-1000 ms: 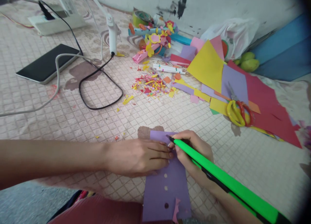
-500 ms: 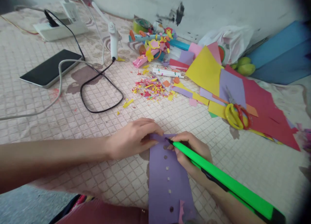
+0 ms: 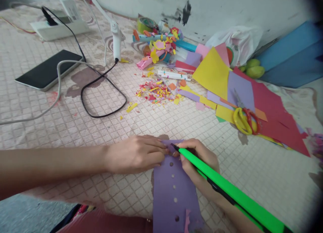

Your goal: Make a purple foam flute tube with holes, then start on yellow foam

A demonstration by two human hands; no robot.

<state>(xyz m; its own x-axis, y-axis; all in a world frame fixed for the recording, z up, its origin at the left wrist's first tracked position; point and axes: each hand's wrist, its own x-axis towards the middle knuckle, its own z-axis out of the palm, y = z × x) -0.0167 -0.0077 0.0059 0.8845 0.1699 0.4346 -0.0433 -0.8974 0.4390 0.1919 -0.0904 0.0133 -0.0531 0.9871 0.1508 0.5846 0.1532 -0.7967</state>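
Two hands at purple paper [image 3: 165, 192], its column of round holes running down middle, on cloth-covered worktop [image 3: 106, 138]. Right hand [image 3: 199, 159]: grip closed around green pen-like tool [image 3: 217, 174], dark tip at paper's upper part. Left hand [image 3: 137, 154]: flat on paper's upper left, fingers together, nothing visibly pinched. Scissors [image 3: 244, 118] lie on coloured sheets.

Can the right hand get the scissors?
Probably yes. The scissors look fairly near, lying on coloured paper with only bare cloth in between. But the right hand is holding the green tool, so it may need to put that down first.
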